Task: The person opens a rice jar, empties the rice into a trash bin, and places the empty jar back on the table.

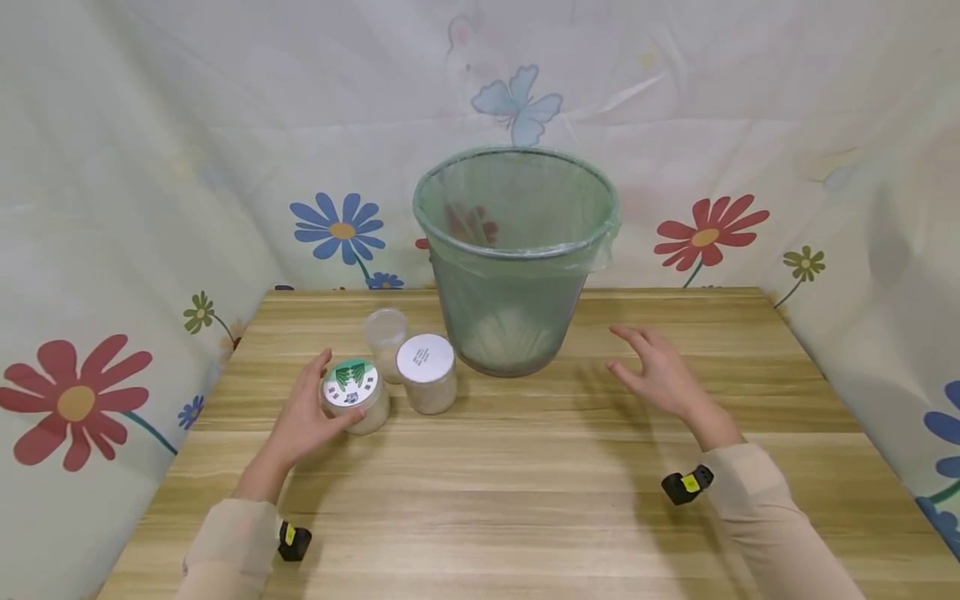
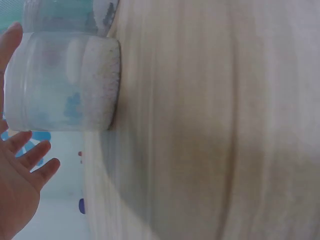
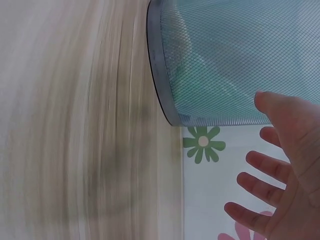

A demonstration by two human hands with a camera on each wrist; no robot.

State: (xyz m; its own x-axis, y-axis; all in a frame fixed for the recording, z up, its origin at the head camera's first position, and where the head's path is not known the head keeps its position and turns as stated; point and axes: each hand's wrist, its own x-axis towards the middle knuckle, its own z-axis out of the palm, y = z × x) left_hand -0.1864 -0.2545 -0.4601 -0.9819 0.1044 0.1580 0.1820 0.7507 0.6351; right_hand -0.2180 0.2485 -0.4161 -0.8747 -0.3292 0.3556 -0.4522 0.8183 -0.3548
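Note:
My left hand (image 1: 306,417) spans a clear round jar (image 1: 369,419), thumb on the near side and index finger on the far left side of its lid. The lid is white and green with a leaf print. In the left wrist view this jar (image 2: 55,82) stands on the table, with pale material in its bottom; the other fingers are spread beside it. A second jar (image 1: 429,392), with a plain white lid bearing small print, stands just to its right. Behind them is a translucent plastic container (image 1: 386,329). My right hand (image 1: 663,375) hovers right of the bin, fingers spread, holding nothing.
A mesh bin (image 1: 517,308) lined with a thin green bag stands upright at the table's back middle, close behind the jars. The wood-grain table (image 1: 487,517) meets a flower-printed curtain (image 1: 247,158) at the back and sides.

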